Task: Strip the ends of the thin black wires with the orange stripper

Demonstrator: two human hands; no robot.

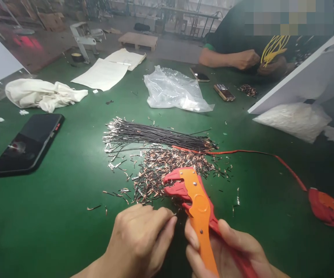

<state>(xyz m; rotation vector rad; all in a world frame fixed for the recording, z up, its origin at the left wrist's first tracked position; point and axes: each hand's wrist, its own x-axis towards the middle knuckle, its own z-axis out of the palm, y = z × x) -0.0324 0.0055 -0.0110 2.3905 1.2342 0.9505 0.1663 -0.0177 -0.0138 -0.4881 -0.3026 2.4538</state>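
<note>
Head: right hand grips stripper; bag holds pieces.

This is a wire-working workshop. A broad green worktable carries a bundle of thin black wires and a heap of coppery offcuts (a co-worker's forearm rests opposite).

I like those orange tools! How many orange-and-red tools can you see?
2. One stripper is in the right hand, near the bottom middle; the other stripper lies on the green table at the right edge. More may be hidden.
</note>
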